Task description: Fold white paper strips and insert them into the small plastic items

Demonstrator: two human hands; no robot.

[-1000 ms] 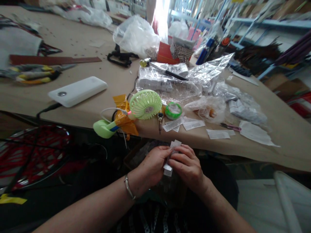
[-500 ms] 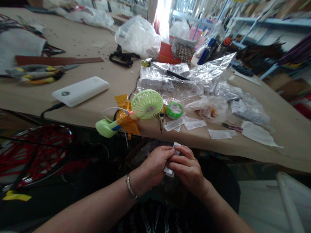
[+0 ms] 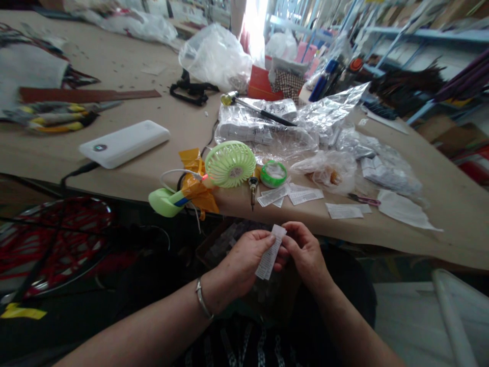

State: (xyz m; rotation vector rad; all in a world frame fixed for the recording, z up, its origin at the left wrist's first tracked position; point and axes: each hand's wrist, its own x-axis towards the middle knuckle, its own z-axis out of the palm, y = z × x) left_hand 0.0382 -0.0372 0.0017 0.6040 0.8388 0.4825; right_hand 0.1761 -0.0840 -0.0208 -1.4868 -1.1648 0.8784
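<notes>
Printed white paper labels [image 3: 270, 255] are held over my lap, just below the table edge. My left hand [image 3: 244, 257] is closed on them, its thumb pressed on their upper part. My right hand [image 3: 305, 252] is closed too, thumb and fingers pinching the right edge of the labels near the top. More printed labels [image 3: 305, 194] lie at the table's front edge, beside a round green container [image 3: 273, 173]. Another label strip [image 3: 346, 210] lies further right. Below my hands a box [image 3: 217, 244] of small pale pieces is partly hidden.
A green fan [image 3: 230, 164] is taped at the table edge [image 3: 237, 206], beside a pointed tool [image 3: 252, 193]. A white power bank [image 3: 126, 143] and pliers [image 3: 61, 118] lie left. Plastic bags [image 3: 332, 171], a hammer-like tool [image 3: 263, 112] and small scissors [image 3: 364, 200] are behind and right.
The fingers of my right hand have drawn back from the front of the labels to their right edge, so more of the printed face shows. The view has shifted very slightly.
</notes>
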